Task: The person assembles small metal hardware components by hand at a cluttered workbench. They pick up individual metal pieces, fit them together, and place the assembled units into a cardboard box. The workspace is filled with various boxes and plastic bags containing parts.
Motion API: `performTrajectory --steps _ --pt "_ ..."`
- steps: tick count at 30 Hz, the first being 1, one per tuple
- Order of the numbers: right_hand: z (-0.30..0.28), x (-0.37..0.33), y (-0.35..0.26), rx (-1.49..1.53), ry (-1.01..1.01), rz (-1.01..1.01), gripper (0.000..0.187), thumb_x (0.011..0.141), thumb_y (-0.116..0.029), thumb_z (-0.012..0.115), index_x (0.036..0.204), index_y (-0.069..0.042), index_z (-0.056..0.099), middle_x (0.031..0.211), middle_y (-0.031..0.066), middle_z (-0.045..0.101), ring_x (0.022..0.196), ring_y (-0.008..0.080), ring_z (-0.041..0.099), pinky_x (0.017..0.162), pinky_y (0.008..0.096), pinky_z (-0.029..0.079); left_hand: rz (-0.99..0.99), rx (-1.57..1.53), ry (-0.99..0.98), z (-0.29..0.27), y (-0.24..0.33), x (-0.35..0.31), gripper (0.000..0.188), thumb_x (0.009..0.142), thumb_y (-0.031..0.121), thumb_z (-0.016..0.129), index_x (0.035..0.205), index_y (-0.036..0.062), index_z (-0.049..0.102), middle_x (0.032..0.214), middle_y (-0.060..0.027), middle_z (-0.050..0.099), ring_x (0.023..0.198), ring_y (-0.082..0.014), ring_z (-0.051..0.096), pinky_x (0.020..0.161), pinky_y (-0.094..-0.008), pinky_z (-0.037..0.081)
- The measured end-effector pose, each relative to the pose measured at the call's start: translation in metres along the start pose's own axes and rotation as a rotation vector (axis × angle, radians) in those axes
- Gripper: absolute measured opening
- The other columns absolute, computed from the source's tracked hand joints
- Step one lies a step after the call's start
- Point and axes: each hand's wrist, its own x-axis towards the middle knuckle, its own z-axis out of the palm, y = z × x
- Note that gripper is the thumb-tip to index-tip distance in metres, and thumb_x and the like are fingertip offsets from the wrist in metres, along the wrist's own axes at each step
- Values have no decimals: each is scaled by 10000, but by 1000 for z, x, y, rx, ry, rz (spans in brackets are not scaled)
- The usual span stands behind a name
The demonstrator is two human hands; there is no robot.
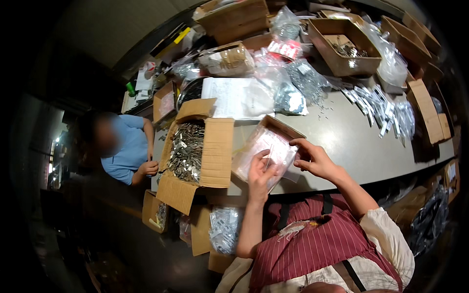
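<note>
A shallow cardboard box (297, 132) with a stack of clear plastic bags (266, 141) lies at the table's front edge before me. Over this stack my left hand (261, 173) is closed on a clear plastic bag (289, 172), its thumb and fingers around the bag's left part. At the bag's right side is my right hand (317, 160), fingers bent and its thumb apart from the forefinger. Whether its fingertips touch the bag is hard to see. Left of the stack stands an open carton (217, 154) full of small metal parts (185, 151).
A person in a blue shirt (128, 141) is at the table's left end. Papers (229, 97), bags of small hardware (290, 97) and loose metal strips (373, 107) lie farther back. A brown bin (344, 63) stands behind them. Below the table edge is a bagged batch of parts (224, 229).
</note>
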Motion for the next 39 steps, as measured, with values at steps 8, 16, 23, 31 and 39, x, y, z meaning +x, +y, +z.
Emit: performTrajectory --steps 8,16,23,31,39 --pt "-12 -25 18 96 -82 105 470 917 12 692 1362 -30 544 838 29 621 718 104 594 647 279 531 -136 250 80 22 33 -8 174 945 92 694 1073 -18 739 1009 -17 733 870 -100 640 773 -253 500" --pt "-41 -52 35 236 -271 222 381 953 -28 697 1306 29 563 772 48 643 669 139 651 620 289 517 25 714 130 70 27 -15 186 978 156 700 906 -15 688 714 -72 682 664 -98 626 621 -258 494" --pt "-57 -77 73 445 -81 213 302 935 -22 668 1230 -3 602 763 58 639 663 145 661 594 293 503 76 471 9 115 5 -1 182 911 119 766 848 -11 655 789 -74 663 681 -120 573 643 -263 470" --pt "-95 -88 25 -321 344 -475 539 781 -42 654 1319 -53 605 1156 118 678 1172 311 597 1097 459 414 360 915 -98 130 -48 16 288 812 162 875 853 13 632 720 -43 544 649 -144 522 589 -293 444" --pt "-116 -96 58 -605 213 -384 484 723 -153 661 1203 -134 720 1324 102 617 1369 341 473 1210 634 180 432 923 -360 163 -43 43 430 735 103 878 1053 2 608 979 -110 612 912 -256 592 781 -390 485"
